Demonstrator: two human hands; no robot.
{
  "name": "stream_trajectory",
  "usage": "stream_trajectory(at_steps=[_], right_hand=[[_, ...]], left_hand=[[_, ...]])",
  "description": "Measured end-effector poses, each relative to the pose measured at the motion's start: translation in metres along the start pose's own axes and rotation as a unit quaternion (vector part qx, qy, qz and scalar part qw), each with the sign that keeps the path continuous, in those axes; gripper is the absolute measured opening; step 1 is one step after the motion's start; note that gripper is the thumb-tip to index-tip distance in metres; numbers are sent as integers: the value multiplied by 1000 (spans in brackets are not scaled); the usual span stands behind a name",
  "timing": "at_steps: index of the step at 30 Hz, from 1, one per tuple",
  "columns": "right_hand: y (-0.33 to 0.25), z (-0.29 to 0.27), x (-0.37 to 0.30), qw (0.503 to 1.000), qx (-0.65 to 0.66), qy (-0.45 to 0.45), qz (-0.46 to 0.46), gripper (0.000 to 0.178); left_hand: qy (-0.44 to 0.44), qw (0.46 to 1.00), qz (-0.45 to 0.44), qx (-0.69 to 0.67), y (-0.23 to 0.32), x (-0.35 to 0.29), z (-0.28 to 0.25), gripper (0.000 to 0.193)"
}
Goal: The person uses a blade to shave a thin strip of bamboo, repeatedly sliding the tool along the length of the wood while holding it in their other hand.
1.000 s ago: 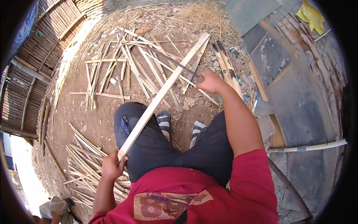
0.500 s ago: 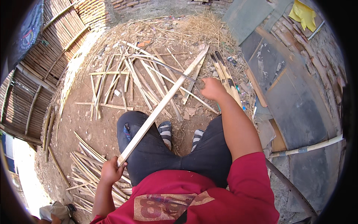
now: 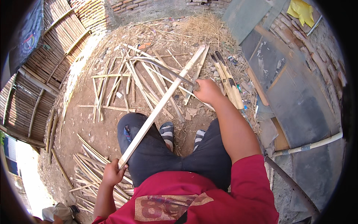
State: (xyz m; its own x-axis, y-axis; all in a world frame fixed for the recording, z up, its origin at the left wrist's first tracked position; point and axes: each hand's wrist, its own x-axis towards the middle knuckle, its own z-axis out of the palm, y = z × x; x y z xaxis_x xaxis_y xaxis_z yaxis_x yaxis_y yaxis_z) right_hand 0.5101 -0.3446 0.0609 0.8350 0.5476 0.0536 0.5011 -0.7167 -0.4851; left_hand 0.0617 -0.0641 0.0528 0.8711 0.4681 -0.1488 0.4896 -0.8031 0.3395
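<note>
My left hand (image 3: 113, 173) is closed round the near end of a long pale bamboo strip (image 3: 149, 120). The strip slants up and away to the right across my left thigh, its far end above the ground. In my right hand (image 3: 208, 92) is the handle of a long, thin, curved knife (image 3: 164, 68). Its dark blade points left and away, crossing the strip toward its far end. Whether the edge touches the strip, I cannot tell.
Loose split strips (image 3: 112, 76) lie on the dirt ahead, and another heap (image 3: 87, 173) is by my left side. Thicker bamboo pieces (image 3: 228, 82) lie at right, beside dark boards (image 3: 294, 108). A bamboo-slat wall (image 3: 56, 41) stands at left. Part of another person (image 3: 56, 213) shows lower left.
My right hand has drawn a little left and nearer, and the knife has shifted along with it. The strip stays in my left hand, almost unmoved.
</note>
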Motion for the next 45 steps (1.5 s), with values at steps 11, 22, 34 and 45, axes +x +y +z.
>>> stream_trajectory(at_steps=[11, 22, 34, 45], right_hand=[[17, -4, -5, 994, 24, 107, -8, 39], [73, -22, 26, 969, 133, 136, 154, 48], [61, -16, 18, 966, 173, 137, 136, 64], [-23, -29, -18, 990, 24, -74, -121, 50]], left_hand=[[20, 999, 37, -13, -2, 2, 1, 38], [31, 998, 19, 42, -13, 3, -9, 40], [-228, 896, -133, -357, -19, 1, -9, 36], [-124, 935, -87, -321, -1, -25, 8, 43]])
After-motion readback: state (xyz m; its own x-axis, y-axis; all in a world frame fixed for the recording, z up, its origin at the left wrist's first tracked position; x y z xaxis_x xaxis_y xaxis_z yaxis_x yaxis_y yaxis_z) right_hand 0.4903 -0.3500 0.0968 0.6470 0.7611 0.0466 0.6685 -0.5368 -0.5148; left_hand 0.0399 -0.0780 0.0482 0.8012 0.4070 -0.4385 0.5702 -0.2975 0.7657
